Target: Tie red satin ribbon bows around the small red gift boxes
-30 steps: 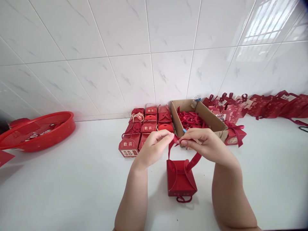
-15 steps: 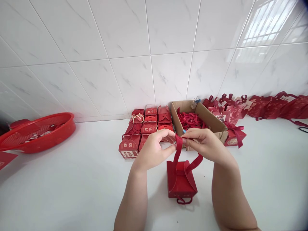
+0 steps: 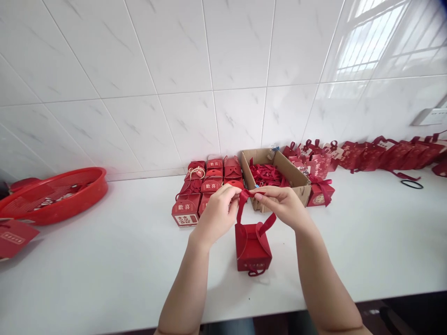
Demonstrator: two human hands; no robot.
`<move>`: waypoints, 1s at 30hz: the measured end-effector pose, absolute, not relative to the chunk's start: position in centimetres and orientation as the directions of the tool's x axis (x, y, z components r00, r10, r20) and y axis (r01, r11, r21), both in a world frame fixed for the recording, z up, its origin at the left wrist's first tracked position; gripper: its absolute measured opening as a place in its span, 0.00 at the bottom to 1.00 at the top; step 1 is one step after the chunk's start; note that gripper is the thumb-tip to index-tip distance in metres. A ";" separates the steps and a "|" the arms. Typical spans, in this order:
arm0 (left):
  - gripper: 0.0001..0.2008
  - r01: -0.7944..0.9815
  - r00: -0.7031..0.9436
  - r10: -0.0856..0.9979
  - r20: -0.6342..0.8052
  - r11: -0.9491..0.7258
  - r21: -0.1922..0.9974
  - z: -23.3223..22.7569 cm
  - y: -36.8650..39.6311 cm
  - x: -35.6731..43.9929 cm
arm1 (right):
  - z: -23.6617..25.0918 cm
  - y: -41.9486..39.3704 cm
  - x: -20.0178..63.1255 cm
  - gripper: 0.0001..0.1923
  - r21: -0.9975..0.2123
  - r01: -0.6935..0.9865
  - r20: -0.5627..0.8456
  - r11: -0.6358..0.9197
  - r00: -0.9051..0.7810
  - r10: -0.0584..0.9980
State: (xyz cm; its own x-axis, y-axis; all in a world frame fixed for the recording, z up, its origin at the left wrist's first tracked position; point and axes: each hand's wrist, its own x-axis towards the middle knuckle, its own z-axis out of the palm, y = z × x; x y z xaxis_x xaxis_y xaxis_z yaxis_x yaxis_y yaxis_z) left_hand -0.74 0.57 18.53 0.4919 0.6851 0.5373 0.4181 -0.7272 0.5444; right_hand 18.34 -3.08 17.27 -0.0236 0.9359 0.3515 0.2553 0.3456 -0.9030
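A small dark red gift box (image 3: 253, 253) with curved top flaps stands on the white table. Through its top runs a red ribbon (image 3: 243, 204), whose two sides rise and come together above the box. My left hand (image 3: 218, 211) pinches the ribbon on one side, and my right hand (image 3: 281, 202) pinches it on the other, thumb and fingers closed. Between the hands the ribbon crosses or folds over itself; whether it is knotted I cannot tell. From the box's near face hangs a small cord loop (image 3: 256, 272).
Behind my left hand stand several red boxes (image 3: 186, 207) in rows. A cardboard box (image 3: 296, 174) holds loose red ribbons (image 3: 267, 174), with a bow-tied red box (image 3: 317, 194) beside it. Red bags (image 3: 363, 156) line the wall at right. A red plastic basket (image 3: 84, 186) is at left.
The view has shifted right and back, showing the table's front edge. My hands have moved slightly apart, and the ribbon now stretches across between them with a fold or crossing in it.
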 end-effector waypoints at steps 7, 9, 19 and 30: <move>0.07 0.553 0.329 0.785 0.525 -0.611 0.567 17.7 -0.8 -4.0 | 13.8 -6.3 20.4 0.18 -0.955 0.124 0.295 0.268 0.341 0.893; 0.08 0.589 0.265 0.855 0.445 -0.509 0.628 16.5 -0.9 -5.7 | 12.2 -7.0 21.4 0.20 -0.967 0.125 0.256 0.223 0.420 0.871; 0.05 0.729 -0.087 0.980 0.177 -0.058 0.682 6.8 -1.0 -13.4 | 0.7 -13.8 26.7 0.24 -0.997 0.018 -0.040 -0.077 0.723 0.690; 0.18 0.610 -0.096 0.938 0.334 -0.210 0.764 14.6 -6.0 -12.0 | 10.9 -18.8 28.5 0.33 -0.976 0.161 0.220 0.150 0.682 0.698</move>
State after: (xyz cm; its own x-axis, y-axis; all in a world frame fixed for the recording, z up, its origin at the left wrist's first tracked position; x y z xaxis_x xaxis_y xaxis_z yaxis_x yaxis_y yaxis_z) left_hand -12.02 -5.95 14.60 -0.0955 0.9376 0.3342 0.6100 -0.2102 0.7640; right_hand 28.52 -18.81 10.86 0.6820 0.6976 0.2196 0.1608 0.1499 -0.9755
